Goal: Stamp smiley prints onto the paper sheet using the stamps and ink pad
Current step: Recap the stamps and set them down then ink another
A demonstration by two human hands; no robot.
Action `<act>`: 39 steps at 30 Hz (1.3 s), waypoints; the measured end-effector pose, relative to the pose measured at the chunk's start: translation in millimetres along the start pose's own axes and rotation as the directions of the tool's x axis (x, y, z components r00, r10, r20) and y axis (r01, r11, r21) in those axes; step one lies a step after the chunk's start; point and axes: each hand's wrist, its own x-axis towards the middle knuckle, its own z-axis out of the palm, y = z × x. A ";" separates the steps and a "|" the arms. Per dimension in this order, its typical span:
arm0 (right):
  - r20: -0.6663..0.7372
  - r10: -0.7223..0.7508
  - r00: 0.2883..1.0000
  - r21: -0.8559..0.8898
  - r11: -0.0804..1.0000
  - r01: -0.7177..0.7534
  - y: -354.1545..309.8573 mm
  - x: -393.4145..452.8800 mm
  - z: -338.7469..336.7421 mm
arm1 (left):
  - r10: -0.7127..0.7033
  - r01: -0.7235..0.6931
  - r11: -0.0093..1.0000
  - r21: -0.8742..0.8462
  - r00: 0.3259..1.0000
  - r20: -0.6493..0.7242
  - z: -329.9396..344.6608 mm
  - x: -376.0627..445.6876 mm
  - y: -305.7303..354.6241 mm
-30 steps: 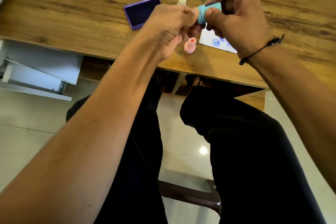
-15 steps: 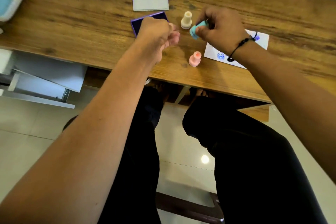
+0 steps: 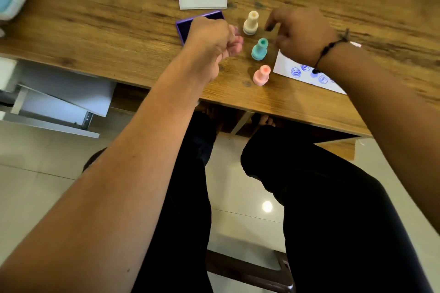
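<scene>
Right hand (image 3: 300, 33), fingers loosely spread and empty, hovers just right of the upright teal stamp (image 3: 259, 49) (left hand (image 3: 212, 38) curled, farther).

A wood-grain desk (image 3: 100, 19) stands over pale glossy floor tiles (image 3: 35, 188), with a white open drawer (image 3: 59, 102) beneath.

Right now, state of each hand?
Left hand: curled shut over the ink pad; contents cannot be told.
Right hand: open, empty, above the teal stamp.
</scene>
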 end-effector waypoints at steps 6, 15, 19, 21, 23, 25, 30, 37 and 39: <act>0.035 -0.003 0.999 0.114 0.994 -0.001 -13.7 -34.1 4.4 | 0.016 -0.016 1.000 -0.010 1.000 0.026 -0.4 -2.3 -0.5; 0.025 0.182 0.983 0.523 0.835 -0.168 -18.2 -34.2 18.5 | -0.008 -0.004 0.994 0.112 0.994 0.108 -8.2 -4.3 -4.1; 0.089 0.258 0.962 0.817 0.533 -0.218 -27.1 -23.3 8.3 | -0.065 0.058 0.998 0.036 0.975 0.213 -12.7 -9.2 -3.5; 0.094 0.255 0.962 0.852 0.480 -0.210 -34.0 -19.2 8.4 | -0.074 0.078 0.997 -0.010 0.974 0.214 -16.6 -9.6 -2.3; 0.094 0.252 0.963 0.874 0.443 -0.201 -39.4 -14.7 10.0 | -0.075 0.090 0.993 -0.070 0.977 0.201 -21.1 -9.4 -0.8; 0.087 0.244 0.966 0.878 0.439 -0.190 -44.9 -9.8 11.0 | -0.061 0.087 0.988 -0.125 0.978 0.200 -25.8 -8.8 0.7; -0.033 0.135 0.990 0.822 0.568 -0.050 -64.0 6.4 13.1 | -0.059 0.098 0.962 -0.253 0.986 0.157 -39.9 -2.6 4.8; -0.174 -0.010 0.985 0.244 0.968 0.052 -66.9 60.9 10.2 | -0.110 0.055 0.874 -0.483 0.990 -0.087 -78.2 18.9 8.1; -0.066 -0.089 0.994 0.044 0.995 0.092 -70.6 75.8 14.2 | -0.129 0.069 0.858 -0.510 0.988 -0.083 -79.2 20.2 7.8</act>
